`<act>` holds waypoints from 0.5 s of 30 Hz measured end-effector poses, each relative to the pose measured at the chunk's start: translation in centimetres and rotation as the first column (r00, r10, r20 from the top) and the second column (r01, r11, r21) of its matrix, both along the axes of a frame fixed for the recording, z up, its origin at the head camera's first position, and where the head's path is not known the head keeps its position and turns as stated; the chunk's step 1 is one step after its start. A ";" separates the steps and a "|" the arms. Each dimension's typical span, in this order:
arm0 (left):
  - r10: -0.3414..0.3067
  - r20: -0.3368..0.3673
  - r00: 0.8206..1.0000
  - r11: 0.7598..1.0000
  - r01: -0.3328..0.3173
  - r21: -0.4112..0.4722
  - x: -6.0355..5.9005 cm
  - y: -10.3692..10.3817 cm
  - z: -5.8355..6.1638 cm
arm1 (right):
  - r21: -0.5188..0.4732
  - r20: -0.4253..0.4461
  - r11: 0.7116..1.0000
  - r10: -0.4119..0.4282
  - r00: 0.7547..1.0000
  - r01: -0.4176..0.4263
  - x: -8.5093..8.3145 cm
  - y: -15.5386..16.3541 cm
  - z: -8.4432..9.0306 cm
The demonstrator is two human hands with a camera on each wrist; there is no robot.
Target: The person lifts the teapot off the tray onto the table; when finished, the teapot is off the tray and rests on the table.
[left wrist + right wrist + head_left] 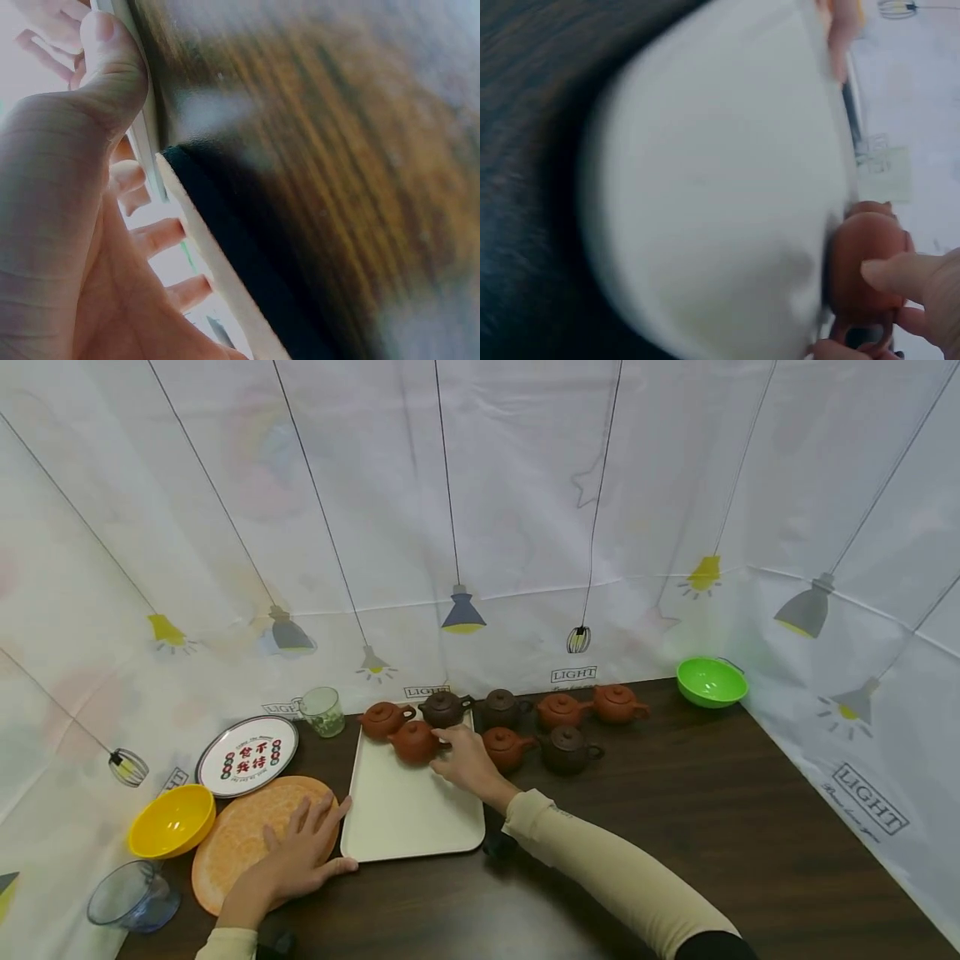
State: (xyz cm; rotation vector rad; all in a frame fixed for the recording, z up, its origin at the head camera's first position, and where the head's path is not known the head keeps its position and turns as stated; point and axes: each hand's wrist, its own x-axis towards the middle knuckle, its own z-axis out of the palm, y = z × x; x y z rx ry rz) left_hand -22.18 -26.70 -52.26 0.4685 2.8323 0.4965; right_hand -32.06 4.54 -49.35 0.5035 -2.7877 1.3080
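My right hand (467, 763) holds a reddish-brown clay teapot (412, 744) by its handle side, over the upper part of a cream tray (416, 818). In the right wrist view the thumb lies on the body of this teapot (865, 244), with fingers around the handle. Behind it on the tray stand another reddish-brown teapot (382, 721) and a dark brown teapot (442, 709). My left hand (300, 852) rests, fingers spread, on an orange round placemat (243, 839). Its thumb and index finger reach the tray's left edge.
Right of the tray stand several more teapots, including a dark one (567, 752) and a red one (506, 750). A green bowl (711, 683) sits far right. Left are a white plate (247, 756), a yellow bowl (172, 821), a blue glass cup (135, 897) and a clear glass (322, 712).
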 end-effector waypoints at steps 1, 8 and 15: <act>-0.003 0.002 1.000 1.000 0.003 -0.004 0.0 0.1 0.0 | -0.006 0.000 1.000 -0.011 1.000 0.011 0.1 0.0 -0.3; 0.004 0.017 1.000 1.000 -0.004 -0.014 -0.1 0.1 0.0 | -0.069 -0.085 0.996 -0.065 0.994 0.059 0.1 0.0 -1.2; -0.002 0.021 1.000 1.000 0.002 -0.008 -0.2 0.3 0.2 | -0.068 -0.087 0.989 -0.138 0.987 0.132 0.0 0.2 -1.6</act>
